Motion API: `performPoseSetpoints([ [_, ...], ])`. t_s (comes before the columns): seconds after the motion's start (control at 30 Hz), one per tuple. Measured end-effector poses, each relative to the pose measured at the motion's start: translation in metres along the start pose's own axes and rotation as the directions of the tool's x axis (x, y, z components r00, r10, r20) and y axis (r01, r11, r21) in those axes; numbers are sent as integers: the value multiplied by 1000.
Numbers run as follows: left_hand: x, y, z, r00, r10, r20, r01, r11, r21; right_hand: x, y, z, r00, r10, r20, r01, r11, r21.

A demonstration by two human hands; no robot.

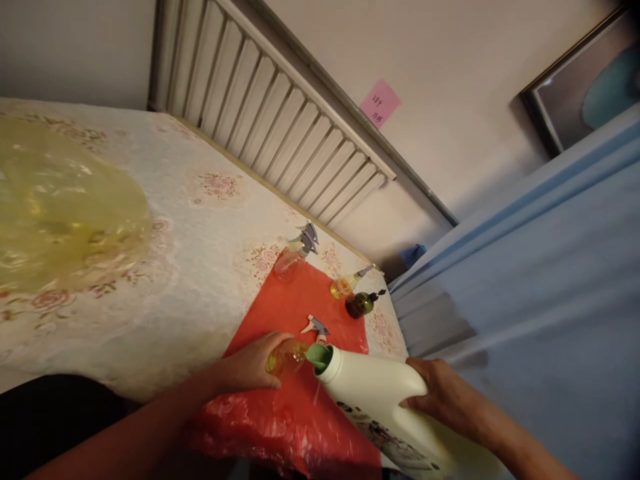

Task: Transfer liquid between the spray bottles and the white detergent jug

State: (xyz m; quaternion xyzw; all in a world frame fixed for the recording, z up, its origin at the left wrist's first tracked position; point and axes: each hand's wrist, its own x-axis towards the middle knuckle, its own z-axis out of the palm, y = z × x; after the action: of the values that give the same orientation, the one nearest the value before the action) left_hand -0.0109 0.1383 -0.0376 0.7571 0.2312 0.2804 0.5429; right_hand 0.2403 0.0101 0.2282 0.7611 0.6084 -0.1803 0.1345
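My left hand [257,363] is wrapped round a small clear bottle [289,359] with yellow liquid in it, its open neck toward the right. My right hand [435,393] grips a large pale green jug [385,393] from above, tilted toward the bottle. The jug's green spout [318,358] meets or nearly meets the bottle's neck; whether they touch I cannot tell. Just beyond the spout lies a loose grey-and-white spray trigger [315,327]. Under both hands a red plastic sheet [300,417] covers part of the table.
Farther back stand clear spray bottles [290,263], a bottle of yellow liquid [344,287] and a dark green pump bottle [360,305]. A yellow plastic bag [70,207] lies at left on the flowered tablecloth [200,267]. A radiator [280,107] lines the wall; a blue curtain [540,280] hangs right.
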Motion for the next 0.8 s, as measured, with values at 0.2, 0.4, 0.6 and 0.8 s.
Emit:
performPoseSetpoints([
  [0.2, 0, 2, 0, 1000, 20, 4, -20, 1000, -12, 1, 3, 1, 1000, -21, 6, 21, 1000, 11],
  [0.4, 0, 0, 1, 1000, 17, -5, -17, 1000, -2, 0, 4, 1, 999, -39, 8, 38, 999, 35],
  [0.6, 0, -3, 2, 1000, -2, -4, 2, 1000, 18, 0, 4, 1, 999, -35, -1, 35, 999, 6],
  [0.8, -1, -2, 2, 1000, -15, -12, 15, 998, 65, 1, 4, 1, 999, -31, 8, 31, 1000, 6],
])
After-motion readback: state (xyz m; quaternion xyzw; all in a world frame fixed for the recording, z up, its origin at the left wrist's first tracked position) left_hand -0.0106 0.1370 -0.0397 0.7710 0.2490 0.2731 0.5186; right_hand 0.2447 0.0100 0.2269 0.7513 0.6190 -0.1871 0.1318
